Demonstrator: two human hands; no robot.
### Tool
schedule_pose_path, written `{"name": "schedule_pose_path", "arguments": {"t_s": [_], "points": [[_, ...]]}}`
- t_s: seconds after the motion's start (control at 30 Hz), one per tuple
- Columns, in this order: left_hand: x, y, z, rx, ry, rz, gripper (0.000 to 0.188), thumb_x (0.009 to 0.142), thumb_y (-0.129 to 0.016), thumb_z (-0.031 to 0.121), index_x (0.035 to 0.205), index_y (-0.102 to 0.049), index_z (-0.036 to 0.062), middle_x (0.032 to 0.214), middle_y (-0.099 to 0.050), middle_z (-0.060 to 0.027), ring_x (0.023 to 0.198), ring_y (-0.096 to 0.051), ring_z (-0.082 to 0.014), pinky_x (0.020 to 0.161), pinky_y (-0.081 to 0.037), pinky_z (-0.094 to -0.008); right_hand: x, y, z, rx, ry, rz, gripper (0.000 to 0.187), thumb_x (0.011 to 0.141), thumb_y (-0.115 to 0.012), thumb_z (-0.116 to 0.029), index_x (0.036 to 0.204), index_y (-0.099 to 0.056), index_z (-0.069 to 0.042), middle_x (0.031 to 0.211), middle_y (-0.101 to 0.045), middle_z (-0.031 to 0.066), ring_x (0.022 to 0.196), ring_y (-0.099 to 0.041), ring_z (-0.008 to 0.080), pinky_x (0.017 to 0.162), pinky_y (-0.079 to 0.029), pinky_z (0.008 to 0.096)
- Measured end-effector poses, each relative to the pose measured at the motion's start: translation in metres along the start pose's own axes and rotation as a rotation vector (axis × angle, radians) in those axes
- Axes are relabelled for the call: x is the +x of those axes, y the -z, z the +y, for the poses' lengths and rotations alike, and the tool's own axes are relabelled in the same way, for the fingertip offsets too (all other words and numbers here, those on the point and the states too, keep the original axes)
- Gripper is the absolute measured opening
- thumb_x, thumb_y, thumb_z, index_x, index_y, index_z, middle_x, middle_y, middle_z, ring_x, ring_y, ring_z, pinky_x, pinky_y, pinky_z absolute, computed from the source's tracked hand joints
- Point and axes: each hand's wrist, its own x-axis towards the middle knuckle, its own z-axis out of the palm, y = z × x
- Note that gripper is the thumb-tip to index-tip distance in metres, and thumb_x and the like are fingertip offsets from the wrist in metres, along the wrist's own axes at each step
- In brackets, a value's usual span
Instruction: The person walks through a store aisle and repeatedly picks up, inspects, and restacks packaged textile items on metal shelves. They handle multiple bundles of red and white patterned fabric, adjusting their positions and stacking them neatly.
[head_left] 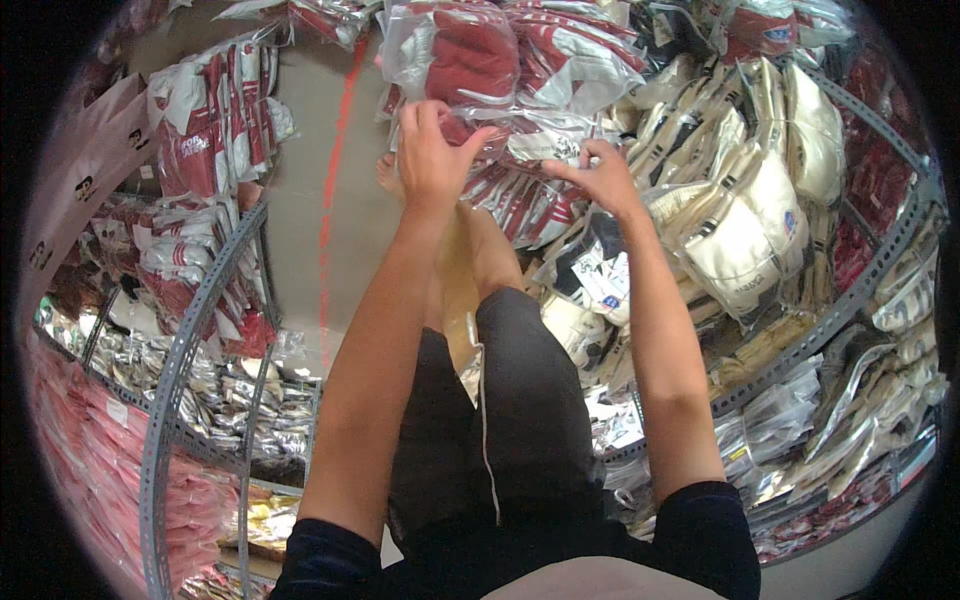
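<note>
In front of me both hands are at a clear plastic bag [515,128] of red-and-white cloth goods with a white printed label. My left hand [432,155] grips its left side, fingers curled over and thumb stretched to the right across the plastic. At the right end, my right hand [600,178] holds the bag, thumb pointing left and fingers bent. A larger bag of red-and-white goods [470,55] lies just beyond it. More striped red-and-white pieces [520,205] show beneath. The exact kind of goods cannot be told.
Bagged cream goods with black stripes [745,250] are heaped on the right. A curved-looking grey perforated metal rack [190,350] stands at left, with stacks of pink bagged goods [110,460] beside it. A red line [335,170] runs along the floor. My bare legs [490,250] are below the bags.
</note>
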Motion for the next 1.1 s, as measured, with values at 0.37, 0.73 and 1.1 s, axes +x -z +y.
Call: {"name": "schedule_pose_path", "arguments": {"t_s": [0.37, 0.73, 1.1], "points": [[0.05, 0.047, -0.017, 0.48, -0.361, -0.073, 0.023, 0.077, -0.074, 0.033, 0.08, -0.07, 0.0108, 0.103, -0.062, -0.0058, 0.096, -0.057, -0.0282, 0.083, -0.044, -0.0405, 0.029, -0.015, -0.033, -0.058, 0.118, 0.392, 0.048, 0.072, -0.075, -0.052, 0.079, -0.061, -0.007, 0.087, -0.059, 0.0154, 0.088, -0.055, 0.0348, 0.078, -0.043, 0.0434], [0.134, -0.006, 0.068, 0.675, -1.017, -0.641, 0.105, 0.061, -0.08, 0.052, 0.145, -0.034, 0.0091, 0.147, -0.039, -0.0131, 0.139, -0.031, -0.0295, 0.111, -0.025, -0.052, 0.034, -0.03, -0.024, -0.126, 0.182, 0.453, 0.046, 0.072, -0.076, -0.048, 0.081, -0.055, -0.008, 0.085, -0.059, 0.0097, 0.083, -0.057, 0.0319, 0.074, -0.04, 0.0422], [0.153, -0.02, 0.033, 0.249, -0.632, -0.152, 0.071, 0.072, -0.079, 0.036, 0.13, -0.05, 0.0086, 0.132, -0.049, -0.0174, 0.121, -0.049, -0.0301, 0.102, -0.038, -0.0418, 0.049, -0.032, 0.019, 0.004, 0.178, 0.434, 0.052, 0.071, -0.079, -0.043, 0.071, -0.045, -0.004, 0.067, -0.052, 0.0125, 0.062, -0.047, 0.0309, 0.059, -0.04, 0.0395]]}}
